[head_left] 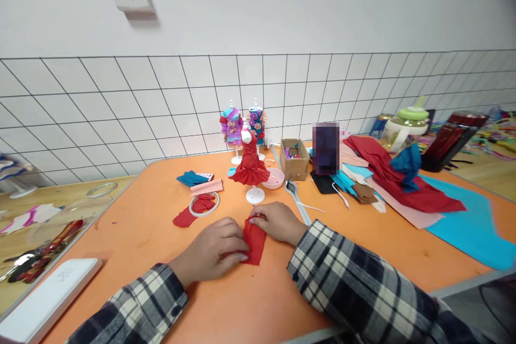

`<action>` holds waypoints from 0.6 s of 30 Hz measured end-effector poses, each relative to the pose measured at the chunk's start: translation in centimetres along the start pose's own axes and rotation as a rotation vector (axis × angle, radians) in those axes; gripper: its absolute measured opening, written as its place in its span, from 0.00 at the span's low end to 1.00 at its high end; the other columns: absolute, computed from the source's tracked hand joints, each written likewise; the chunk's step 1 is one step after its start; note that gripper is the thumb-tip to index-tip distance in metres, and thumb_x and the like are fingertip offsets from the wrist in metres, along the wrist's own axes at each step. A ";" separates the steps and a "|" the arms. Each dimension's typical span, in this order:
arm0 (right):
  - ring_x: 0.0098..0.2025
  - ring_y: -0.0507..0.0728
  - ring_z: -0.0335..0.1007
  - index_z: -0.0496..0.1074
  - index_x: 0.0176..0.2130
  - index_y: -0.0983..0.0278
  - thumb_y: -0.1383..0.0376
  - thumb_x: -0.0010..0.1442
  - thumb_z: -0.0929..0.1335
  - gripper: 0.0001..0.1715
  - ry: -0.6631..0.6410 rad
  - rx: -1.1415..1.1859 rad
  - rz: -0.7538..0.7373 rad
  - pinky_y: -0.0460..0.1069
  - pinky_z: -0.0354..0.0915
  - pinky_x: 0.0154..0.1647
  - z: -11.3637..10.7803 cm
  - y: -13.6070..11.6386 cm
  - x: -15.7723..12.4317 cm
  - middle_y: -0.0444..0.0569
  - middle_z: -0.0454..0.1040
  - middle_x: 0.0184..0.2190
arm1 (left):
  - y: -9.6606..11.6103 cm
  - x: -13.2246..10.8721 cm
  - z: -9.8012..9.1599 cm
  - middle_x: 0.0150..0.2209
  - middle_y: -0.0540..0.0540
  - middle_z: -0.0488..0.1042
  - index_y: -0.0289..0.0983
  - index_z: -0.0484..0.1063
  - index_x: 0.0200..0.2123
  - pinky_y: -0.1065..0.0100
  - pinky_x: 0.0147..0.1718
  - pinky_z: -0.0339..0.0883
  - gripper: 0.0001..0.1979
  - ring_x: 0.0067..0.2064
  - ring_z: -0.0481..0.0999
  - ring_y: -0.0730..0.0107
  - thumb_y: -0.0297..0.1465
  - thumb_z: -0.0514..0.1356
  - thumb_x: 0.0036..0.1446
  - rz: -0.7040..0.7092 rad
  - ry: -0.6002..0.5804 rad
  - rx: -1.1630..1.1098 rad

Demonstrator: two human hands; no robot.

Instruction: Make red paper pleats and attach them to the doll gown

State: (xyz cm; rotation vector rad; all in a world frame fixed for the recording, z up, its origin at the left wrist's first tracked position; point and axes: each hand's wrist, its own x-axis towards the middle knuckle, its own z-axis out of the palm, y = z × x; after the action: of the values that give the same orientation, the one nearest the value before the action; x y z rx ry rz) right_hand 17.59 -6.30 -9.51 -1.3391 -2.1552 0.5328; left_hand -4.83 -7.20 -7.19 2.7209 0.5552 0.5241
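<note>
A red piece of thin cloth or crepe paper (253,246) lies on the orange table between my hands. My right hand (279,221) pinches its far edge between thumb and fingers. At the near left side, my left hand (215,251) has curled fingers, thumb and fingertips closed on the piece's edge. Just beyond stands a small white dress form (255,195) wearing a ruffled red dress (250,164). To the left, a clear ring (217,207) lies over another red scrap (184,218).
Two more dressed forms (233,128) stand behind. A cardboard box (294,164), pink dish (276,178), grey-handled scissors (297,199) and propped phone (325,148) are near. Red sheets (419,193), blue sheets (475,220), a dark red tumbler (453,140) and green-lidded bottle (405,126) occupy the right. A white power bank (52,298) lies left.
</note>
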 end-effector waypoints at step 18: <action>0.33 0.58 0.73 0.78 0.34 0.62 0.65 0.45 0.71 0.12 -0.302 -0.410 0.445 0.47 0.60 0.28 -12.1 6.1 -3.4 0.51 0.78 0.34 | -1.5 0.7 0.9 0.46 0.39 0.74 0.38 0.74 0.47 0.56 0.48 0.64 0.15 0.47 0.71 0.56 0.38 0.56 0.61 -0.173 0.076 0.223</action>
State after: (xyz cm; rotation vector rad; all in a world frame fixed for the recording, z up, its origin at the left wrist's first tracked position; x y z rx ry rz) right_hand 30.62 -6.21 -4.56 -2.1097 -2.2901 0.4998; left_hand -4.33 -5.78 -8.36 2.8318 0.9098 0.5510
